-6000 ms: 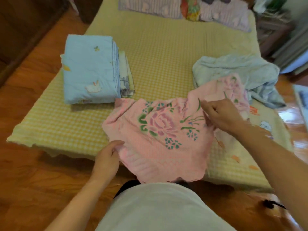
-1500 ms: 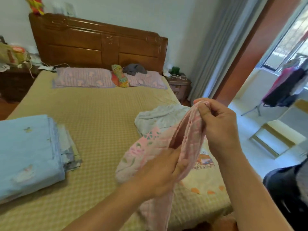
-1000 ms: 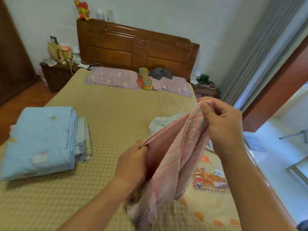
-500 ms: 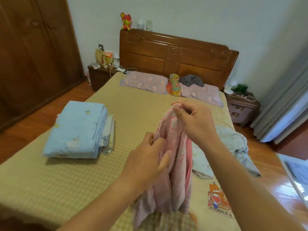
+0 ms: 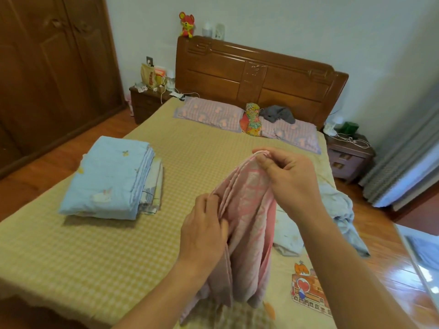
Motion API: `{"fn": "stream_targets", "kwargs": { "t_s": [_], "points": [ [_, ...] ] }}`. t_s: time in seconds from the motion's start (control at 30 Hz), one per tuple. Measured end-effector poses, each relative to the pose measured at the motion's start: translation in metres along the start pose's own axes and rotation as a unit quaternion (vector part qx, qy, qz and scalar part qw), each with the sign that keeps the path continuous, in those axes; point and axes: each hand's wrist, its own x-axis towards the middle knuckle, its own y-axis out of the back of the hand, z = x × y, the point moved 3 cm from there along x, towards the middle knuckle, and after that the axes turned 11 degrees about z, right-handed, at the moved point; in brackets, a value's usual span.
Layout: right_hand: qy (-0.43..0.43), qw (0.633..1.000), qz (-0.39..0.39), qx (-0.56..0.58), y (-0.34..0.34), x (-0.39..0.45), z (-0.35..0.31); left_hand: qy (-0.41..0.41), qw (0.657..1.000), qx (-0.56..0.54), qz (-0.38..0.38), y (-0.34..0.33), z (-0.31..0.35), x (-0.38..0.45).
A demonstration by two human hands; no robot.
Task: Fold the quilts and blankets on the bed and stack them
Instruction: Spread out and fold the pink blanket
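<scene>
Layers of the pink blanket (image 5: 249, 224) hang above the bed (image 5: 194, 162), pinched at the top edge by the right hand (image 5: 288, 178) and lower down by the left hand (image 5: 204, 230). A loosened grip could let edges slip apart, spoiling the fold before it joins the stack (image 5: 109, 176).

Pale plain wall (image 5: 308, 27) across the far side. Carved brown wooden headboard (image 5: 259, 77) against it, red toy mouse (image 5: 186, 24) on its top left end. Dark wooden wardrobe (image 5: 52, 67) fills the left side. Wooden plank floor (image 5: 57, 160), glossy on the right (image 5: 389, 255). Cluttered brown nightstand (image 5: 148, 104) far left of headboard, with a paper bag (image 5: 148, 76) and cables. Second nightstand (image 5: 349, 157) on the far right, green object (image 5: 348, 127) on top. Grey curtain (image 5: 403, 162) at the right edge, bright daylight beside it. Two purple checked pillows (image 5: 210, 112) below the headboard.
</scene>
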Motion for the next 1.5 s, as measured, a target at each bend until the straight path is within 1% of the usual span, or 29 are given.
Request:
{"fn": "stream_targets", "kwargs": {
  "t_s": [0.07, 0.1, 0.2, 0.27, 0.33, 0.37, 0.43, 0.53, 0.6, 0.67, 0.73, 0.8, 0.83, 0.87, 0.93, 0.97, 1.0, 1.03, 1.1, 1.13, 1.23, 1.3, 1.37, 1.43, 1.5],
  "points": [
    [-0.008, 1.0, 0.003, 0.004, 0.007, 0.001, 0.002, -0.009, 1.0, 0.023, -0.009, -0.01, -0.005, -0.006],
    [-0.011, 1.0, 0.003, 0.004, 0.011, 0.002, 0.003, 0.005, 1.0, 0.01, -0.005, -0.013, -0.008, -0.008],
    [-0.02, 0.999, 0.022, -0.01, 0.023, 0.007, 0.01, 0.063, 0.992, -0.109, -0.014, -0.02, -0.017, -0.009],
    [-0.043, 0.998, 0.046, -0.017, 0.034, 0.014, 0.019, 0.062, 0.978, -0.194, -0.038, -0.017, -0.015, -0.009],
    [-0.068, 0.995, 0.065, -0.013, 0.043, 0.02, 0.028, 0.047, 0.965, -0.252, -0.061, -0.004, -0.008, -0.009],
    [-0.075, 0.995, 0.071, -0.013, 0.047, 0.021, 0.032, 0.054, 0.956, -0.279, -0.075, 0.002, -0.006, -0.01],
    [-0.079, 0.994, 0.077, -0.009, 0.053, 0.022, 0.036, 0.086, 0.938, -0.322, -0.091, 0.013, -0.004, -0.01],
    [-0.086, 0.991, 0.098, 0.009, 0.059, 0.022, 0.042, 0.144, 0.915, -0.365, -0.09, 0.028, 0.002, -0.004],
    [-0.123, 0.986, 0.111, 0.033, 0.06, 0.023, 0.049, 0.197, 0.894, -0.392, -0.086, 0.031, 0.004, 0.003],
    [-0.174, 0.978, 0.1, 0.053, 0.059, 0.022, 0.053, 0.246, 0.889, -0.374, -0.096, 0.028, 0.002, 0.008],
    [-0.185, 0.982, 0.047, 0.005, 0.052, 0.019, 0.053, 0.264, 0.898, -0.334, -0.109, 0.024, 0.0, 0.013],
    [-0.139, 0.982, -0.072, -0.101, 0.038, 0.012, 0.05, 0.229, 0.921, -0.29, -0.122, 0.017, 0.001, 0.015],
    [-0.114, 0.971, -0.152, -0.148, 0.03, 0.004, 0.046, 0.208, 0.931, -0.27, -0.131, 0.014, 0.003, 0.015],
    [-0.098, 0.947, -0.239, -0.19, 0.022, -0.006, 0.043, 0.19, 0.937, -0.258, -0.139, 0.011, 0.006, 0.014],
    [-0.06, 0.877, -0.398, -0.262, 0.007, -0.027, 0.04, 0.165, 0.939, -0.254, -0.161, 0.005, 0.009, 0.012],
    [-0.023, 0.841, -0.453, -0.296, 0.0, -0.038, 0.041, 0.15, 0.939, -0.252, -0.178, 0.002, 0.01, 0.011],
    [0.018, 0.812, -0.484, -0.325, -0.005, -0.048, 0.043, 0.131, 0.942, -0.243, -0.193, 0.0, 0.011, 0.01],
    [0.052, 0.794, -0.49, -0.356, -0.009, -0.055, 0.047, 0.112, 0.945, -0.228, -0.205, -0.002, 0.012, 0.008],
    [0.094, 0.782, -0.471, -0.398, -0.013, -0.058, 0.054, 0.094, 0.946, -0.226, -0.213, -0.004, 0.011, 0.002],
    [0.099, 0.784, -0.465, -0.4, -0.012, -0.057, 0.058, 0.096, 0.942, -0.242, -0.209, -0.004, 0.01, -0.002],
    [0.085, 0.801, -0.462, -0.372, -0.004, -0.051, 0.062, 0.126, 0.922, -0.319, -0.182, -0.004, 0.006, -0.01],
    [0.074, 0.815, -0.444, -0.363, 0.001, -0.047, 0.064, 0.128, 0.924, -0.324, -0.157, -0.006, 0.003, -0.018],
    [0.08, 0.836, -0.394, -0.373, 0.003, -0.042, 0.064, 0.121, 0.94, -0.285, -0.141, -0.01, -0.006, -0.031],
    [0.112, 0.864, -0.302, -0.387, 0.004, -0.032, 0.062, 0.124, 0.953, -0.232, -0.15, -0.015, -0.017, -0.047],
    [0.119, 0.897, -0.226, -0.359, 0.009, -0.022, 0.056, 0.132, 0.966, -0.167, -0.146, -0.024, -0.029, -0.057]
  ]
}}
